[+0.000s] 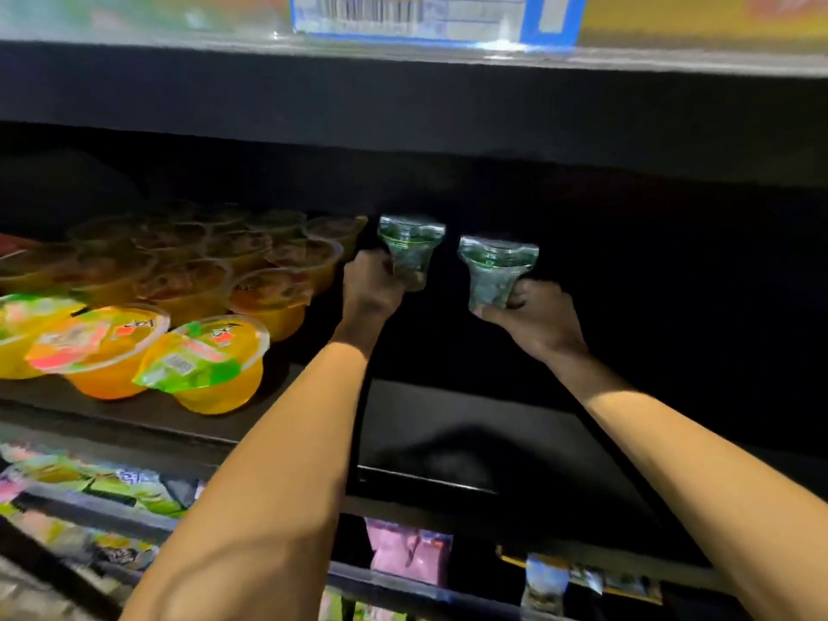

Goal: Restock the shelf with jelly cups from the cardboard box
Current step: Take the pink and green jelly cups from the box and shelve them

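1. While both bare forearms reach deep into the dark shelf, each hand is clamped round one green jelly cup.
2. The left hand grips the narrow lower end of the left green cup, fingers curled round it, and the cup's wider lidded end stands above the fist.
3. The right hand holds the right green cup the same way, its fingers wrapped round the base and the lidded end uppermost.
4. These two cups sit side by side near the back of the shelf, close together but not touching. The dark hides whether either one rests on the shelf floor.
5. Orange jelly cups fill the left part of the same shelf in rows from its front edge to the back. Those at the front edge lie tilted, with their printed lids turned outward.
6. The left hand is just beside the rightmost orange cups of the back rows.
7. Along the upper shelf edge stands a blue-bordered box with a barcode label.
8. Beneath the front edge, a lower shelf carries colourful packets at the left and a pink packet near the middle.
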